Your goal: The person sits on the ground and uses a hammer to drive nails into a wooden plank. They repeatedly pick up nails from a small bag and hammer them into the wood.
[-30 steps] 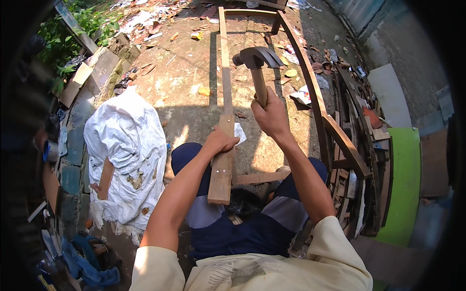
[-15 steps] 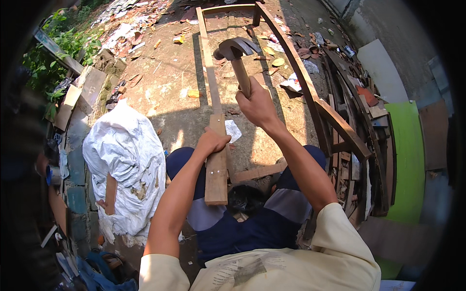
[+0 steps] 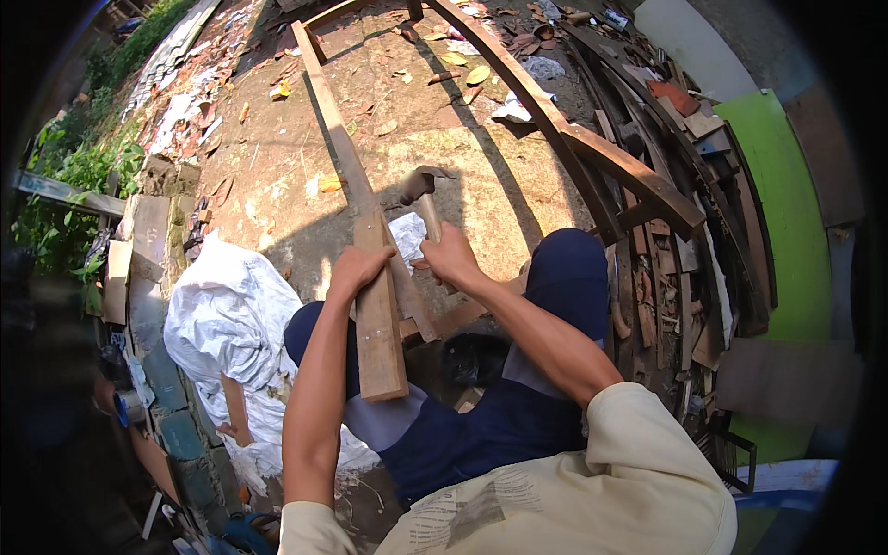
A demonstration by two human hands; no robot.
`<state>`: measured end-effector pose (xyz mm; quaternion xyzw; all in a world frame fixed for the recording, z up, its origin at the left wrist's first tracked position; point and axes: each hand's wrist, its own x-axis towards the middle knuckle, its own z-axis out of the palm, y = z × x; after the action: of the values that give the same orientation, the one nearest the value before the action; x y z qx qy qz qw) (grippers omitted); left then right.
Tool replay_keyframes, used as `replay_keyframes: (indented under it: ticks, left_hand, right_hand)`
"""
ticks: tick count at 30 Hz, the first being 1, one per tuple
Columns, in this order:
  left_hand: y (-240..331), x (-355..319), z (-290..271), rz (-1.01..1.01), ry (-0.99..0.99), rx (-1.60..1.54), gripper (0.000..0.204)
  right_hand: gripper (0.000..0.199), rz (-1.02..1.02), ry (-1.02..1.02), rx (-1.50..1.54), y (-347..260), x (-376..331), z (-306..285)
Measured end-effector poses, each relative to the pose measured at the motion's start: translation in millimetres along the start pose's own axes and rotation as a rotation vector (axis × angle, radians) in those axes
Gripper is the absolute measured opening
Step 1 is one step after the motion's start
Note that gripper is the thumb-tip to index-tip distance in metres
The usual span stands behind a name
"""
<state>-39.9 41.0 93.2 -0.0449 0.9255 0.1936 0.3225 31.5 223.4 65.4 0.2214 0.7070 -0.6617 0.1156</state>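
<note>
My right hand (image 3: pixel 450 254) is closed round the wooden handle of a claw hammer (image 3: pixel 429 215). The hammer's dark metal head is low, just right of the long wooden frame piece (image 3: pixel 347 162), and a little blurred. My left hand (image 3: pixel 361 269) grips a short, thick wooden board (image 3: pixel 379 338) that overlaps the near end of that long piece. Small shiny nail heads show on the board, near its far end and below my hand. The board lies between my knees, its near end pointing at me. Beneath it, a crosspiece (image 3: pixel 462 314) runs toward my right knee.
The frame's other long rail (image 3: pixel 518 83) slants along the right, joined to a shorter angled piece (image 3: pixel 638 180). Scrap wood (image 3: pixel 647 277) is heaped beyond it, beside a green panel (image 3: pixel 777 213). A white sack (image 3: pixel 231 296) lies at my left. Dry leaves and litter dot the concrete.
The hammer has come down from its raised position to beside the board, my right hand lowering with it. My left hand still grips the board. The whole view has shifted and tilted.
</note>
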Motion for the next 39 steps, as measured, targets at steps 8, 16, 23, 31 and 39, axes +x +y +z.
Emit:
replay_keyframes:
  ticks: [8,16,23,31,39]
  left_hand:
    - [13.5,66.0,-12.5,-0.104,0.038,-0.337,0.088]
    - [1.1,106.7,-2.2,-0.051,0.152,0.089,0.073]
    - [11.5,103.3,-1.9,-0.05,0.156,0.089,0.07]
    - [6.9,112.5,-0.8,-0.007,0.173,0.195,0.072]
    - [-5.0,90.9,-10.9,-0.128,-0.151,-0.31,0.085]
  right_hand:
    - [0.028,0.095,-0.054,0.052,-4.5,1.5,5.4]
    - [0.021,0.1,-0.038,0.169,-29.5,-5.5,-8.1]
    - [0.023,0.118,-0.069,0.148,-33.8,-7.5,-23.7]
    - [0.023,0.096,-0.07,0.077,-42.4,-18.7,-22.3]
    - [0.031,-0.079,-0.057,-0.235,-26.8,-3.2,-15.2]
